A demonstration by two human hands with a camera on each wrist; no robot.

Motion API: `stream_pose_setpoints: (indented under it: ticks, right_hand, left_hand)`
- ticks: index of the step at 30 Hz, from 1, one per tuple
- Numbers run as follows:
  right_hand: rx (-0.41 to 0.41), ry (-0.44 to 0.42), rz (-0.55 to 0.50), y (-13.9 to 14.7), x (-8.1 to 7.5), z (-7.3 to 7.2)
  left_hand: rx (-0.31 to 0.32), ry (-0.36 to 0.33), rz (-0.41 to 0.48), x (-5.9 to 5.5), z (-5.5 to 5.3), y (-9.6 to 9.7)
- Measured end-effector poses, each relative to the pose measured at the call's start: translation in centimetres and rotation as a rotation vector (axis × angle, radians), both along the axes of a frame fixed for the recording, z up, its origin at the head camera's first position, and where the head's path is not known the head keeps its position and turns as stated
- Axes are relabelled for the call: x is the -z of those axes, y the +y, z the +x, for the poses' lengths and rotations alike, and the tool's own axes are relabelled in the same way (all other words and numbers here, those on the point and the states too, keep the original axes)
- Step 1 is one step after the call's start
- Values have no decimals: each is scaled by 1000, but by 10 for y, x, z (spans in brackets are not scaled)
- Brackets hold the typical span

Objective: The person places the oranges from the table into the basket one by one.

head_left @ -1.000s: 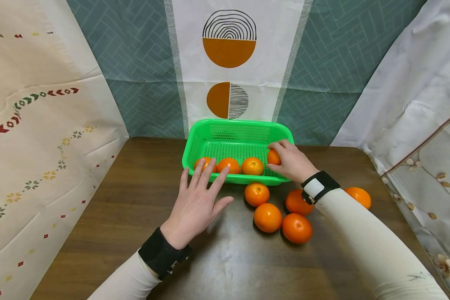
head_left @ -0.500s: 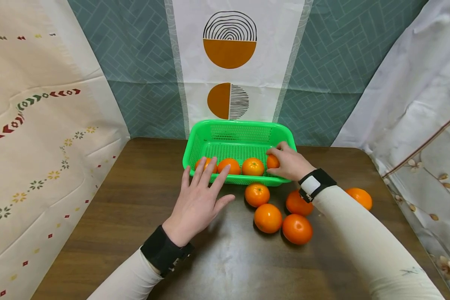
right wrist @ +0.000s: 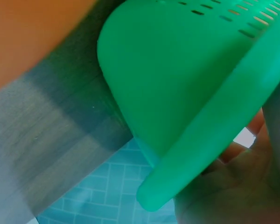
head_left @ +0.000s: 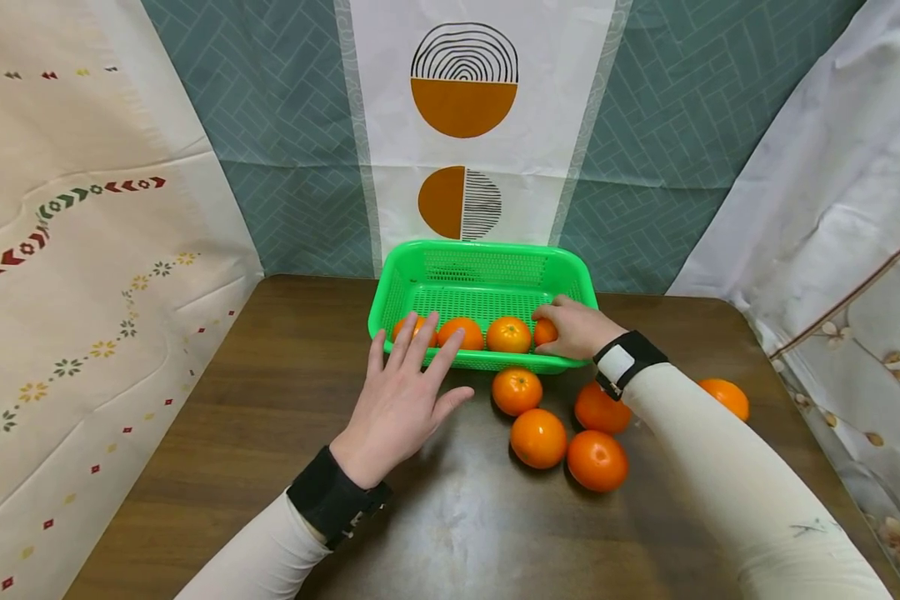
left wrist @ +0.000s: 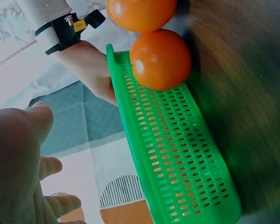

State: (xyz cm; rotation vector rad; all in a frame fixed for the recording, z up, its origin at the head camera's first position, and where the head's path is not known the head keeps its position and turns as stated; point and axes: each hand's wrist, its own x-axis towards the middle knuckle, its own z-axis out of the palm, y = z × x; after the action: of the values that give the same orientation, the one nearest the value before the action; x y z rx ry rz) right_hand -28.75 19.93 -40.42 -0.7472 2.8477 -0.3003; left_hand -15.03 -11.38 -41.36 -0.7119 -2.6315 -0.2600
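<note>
A green plastic basket [head_left: 487,247] stands at the back of the table. My right hand [head_left: 581,327] reaches over its right end, thumb and fingers round an orange [head_left: 545,332] low in the basket; whether it touches the bottom I cannot tell. Left of it lie an orange [head_left: 508,335], another orange [head_left: 462,333] and a third orange [head_left: 402,327], partly hidden by fingers. My left hand [head_left: 397,404] is spread over the basket's front left edge, holding nothing; the left wrist view shows its fingers [left wrist: 63,205] apart from the basket. The right wrist view mostly shows the basket wall [right wrist: 168,79].
In front of the basket sit several oranges, among them a near orange [head_left: 597,461] and one by the rim [head_left: 517,391]. Another orange [head_left: 726,398] lies right of the right forearm. Patterned cloths [head_left: 292,167] hang behind and beside the brown table [head_left: 270,400].
My right hand has lowered slightly with its orange, deeper into the basket's right end and nearer the neighbouring orange. The left hand stays nearly in place; the view has shifted a little.
</note>
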Motion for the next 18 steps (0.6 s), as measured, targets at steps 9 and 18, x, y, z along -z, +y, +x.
stream_pose_setpoints:
  ticks: [9,18]
  right_hand:
    - [-19,-27,28,-6,1,-5]
    - [-24,-62,64,-8,-1,-5]
  left_hand:
    - [-11,-2,-10,1,0,-2]
    - [-10,-10,-3,4,1,-3]
